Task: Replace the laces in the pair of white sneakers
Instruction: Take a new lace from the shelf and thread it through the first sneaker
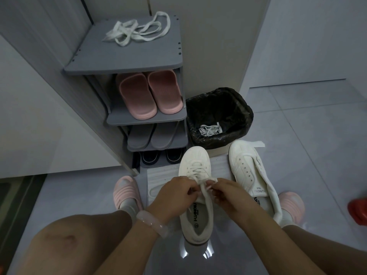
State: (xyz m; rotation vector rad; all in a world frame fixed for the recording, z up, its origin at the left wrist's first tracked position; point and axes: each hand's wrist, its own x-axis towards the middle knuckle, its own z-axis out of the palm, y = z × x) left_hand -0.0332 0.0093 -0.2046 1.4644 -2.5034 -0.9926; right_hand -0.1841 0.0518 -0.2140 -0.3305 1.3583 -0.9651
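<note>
Grey tiled entryway floor (297,126), dim light, a pale mat (162,177) underfoot. On it, the laced sneaker (195,195), lace ends (204,187) pinched at the tongue between left hand (174,193) and right hand (228,195), fingers curled tight on the soft flat cord, apparently mid-knot. Limp, light, a little slippery: best taken close to the eyelets, near the tips, with steady tension. Just right of the grip, the second sneaker (250,171), eyelets bare, floppy canvas likely to collapse unless steadied at the heel. Beyond the grip, a black-lined bin (218,108) holding discarded laces (208,130). Further out and left, a grey shoe rack (127,62) with spare white laces (137,30) on top, pink slippers (149,94) beneath.
</note>
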